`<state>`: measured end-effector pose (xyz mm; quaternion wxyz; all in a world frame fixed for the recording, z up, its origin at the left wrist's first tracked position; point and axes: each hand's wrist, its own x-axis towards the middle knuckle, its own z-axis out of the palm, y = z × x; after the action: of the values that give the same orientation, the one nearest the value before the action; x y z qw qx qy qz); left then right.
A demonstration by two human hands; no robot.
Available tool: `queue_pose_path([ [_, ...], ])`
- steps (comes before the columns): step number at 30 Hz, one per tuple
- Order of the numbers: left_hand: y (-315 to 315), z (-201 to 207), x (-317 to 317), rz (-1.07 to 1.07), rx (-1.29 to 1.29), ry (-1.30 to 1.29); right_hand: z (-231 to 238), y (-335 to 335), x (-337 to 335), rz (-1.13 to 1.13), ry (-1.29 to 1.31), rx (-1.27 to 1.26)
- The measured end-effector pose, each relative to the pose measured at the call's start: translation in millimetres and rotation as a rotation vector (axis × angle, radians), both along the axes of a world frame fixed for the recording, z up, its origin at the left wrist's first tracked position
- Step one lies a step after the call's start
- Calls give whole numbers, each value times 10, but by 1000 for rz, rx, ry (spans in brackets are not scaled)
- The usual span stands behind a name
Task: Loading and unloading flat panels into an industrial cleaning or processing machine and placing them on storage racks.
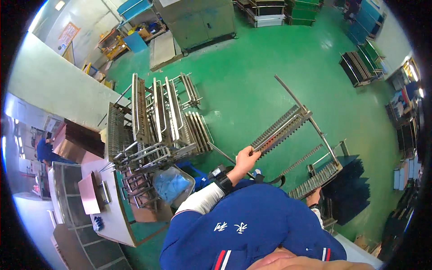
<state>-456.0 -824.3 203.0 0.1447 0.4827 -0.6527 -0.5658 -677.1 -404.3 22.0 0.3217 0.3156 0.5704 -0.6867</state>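
Left hand point(246, 160) and right hand point(314, 197) grasp 1 rack point(282, 128) at centre right; handling seems unfinished. Other racks point(140, 108) stand centre left.

Green floor point(238, 58); grey-green metal cabinet point(198, 29) at far side. Left: pale table point(114, 218), copper-toned panel point(89, 192) on it. Beyond, co-worker in blue point(44, 149).

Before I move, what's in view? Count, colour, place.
slotted rack: one, grey, at hands
racks: several, grey, piled left
bag: one, clear, blue inside, beside racks
table: one, pale, left
panels: several, copper, left
sheets: several, dark blue, right
cabinet: one, green, rear
stacks: several, mixed, background
floor: one, green, throughout
worker: one, blue clothing, far left
wrist device: one, black, left wrist
left hand: one, gripping slotted rack
right hand: one, at slotted rack
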Motion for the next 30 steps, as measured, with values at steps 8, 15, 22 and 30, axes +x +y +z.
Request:
queue_pose_path([
  [8,-672,-75,-1026,-90,125,67,-39,-354,-778,101,36,154],
  [15,-1917,-463,-1778,-252,85,-84,-463,-870,-1190,182,281,178],
  [22,-3588,-377,-2309,-258,-35,-74,1085,-3890,-1253,-70,105,491],
  [30,-5211,-434,-2721,27,-23,-50,378,-5114,-2743,68,282,102],
])
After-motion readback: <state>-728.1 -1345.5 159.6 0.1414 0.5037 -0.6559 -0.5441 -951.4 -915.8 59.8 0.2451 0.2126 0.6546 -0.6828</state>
